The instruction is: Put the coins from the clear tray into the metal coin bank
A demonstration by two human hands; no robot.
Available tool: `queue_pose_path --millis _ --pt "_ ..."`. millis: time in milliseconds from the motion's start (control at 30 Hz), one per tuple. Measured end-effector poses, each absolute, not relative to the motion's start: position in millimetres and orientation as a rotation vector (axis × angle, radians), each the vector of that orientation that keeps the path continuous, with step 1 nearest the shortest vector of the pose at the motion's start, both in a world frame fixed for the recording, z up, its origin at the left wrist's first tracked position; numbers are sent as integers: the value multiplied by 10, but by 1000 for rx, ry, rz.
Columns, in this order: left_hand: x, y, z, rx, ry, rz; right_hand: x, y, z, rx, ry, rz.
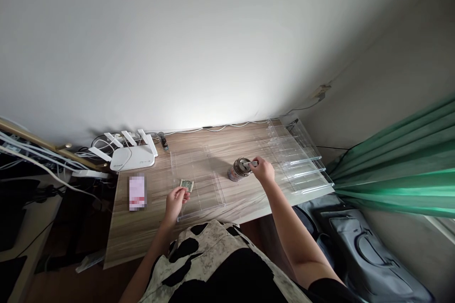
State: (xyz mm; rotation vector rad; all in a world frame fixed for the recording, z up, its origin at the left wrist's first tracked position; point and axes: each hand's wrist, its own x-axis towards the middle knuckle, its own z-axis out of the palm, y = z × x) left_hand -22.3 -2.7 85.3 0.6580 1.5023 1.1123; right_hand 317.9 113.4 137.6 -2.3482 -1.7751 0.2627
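From the head view, a pale wood-grain table is seen from above, set against a plain white wall. The left hand is held near the table's front edge, its fingers pinched on a small folded greenish banknote, which lies at the left end of a flat clear acrylic tray. The right hand is stretched further out, its fingertips closed on a small pale folded slip held at the slotted top of a round metal tin. The tin stands on the table just right of the tray; whether the slip has entered the slot cannot be told.

The step in hand is judged to be the feeding of the slip into the tin's top. For the next move, the slip's edge would need to be lined up with the narrow slot and pressed down while the tin is kept from tipping, and the banknote would need to be kept pinched.

Behind the tin, a stepped clear acrylic rack is placed at the table's right end. At the far left a white router with antennas is seen, with a blurred pink-and-white card in front of it. A green curtain hangs at the right.
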Motion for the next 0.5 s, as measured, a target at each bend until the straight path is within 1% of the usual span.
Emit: queue_pose_path --millis 100,333,400,500 --pt "-223 -26 843 662 1504 1108 3206 1202 1330 -2336 -1753 353" --pt "-265 -41 850 662 1524 1104 3388 1345 1269 -2279 -1657 698" --pt "-275 -40 854 655 1524 1105 3373 1338 1297 -2305 -1713 651" --pt "-279 -34 849 638 1520 1115 3260 1280 1359 -2378 -1887 415"
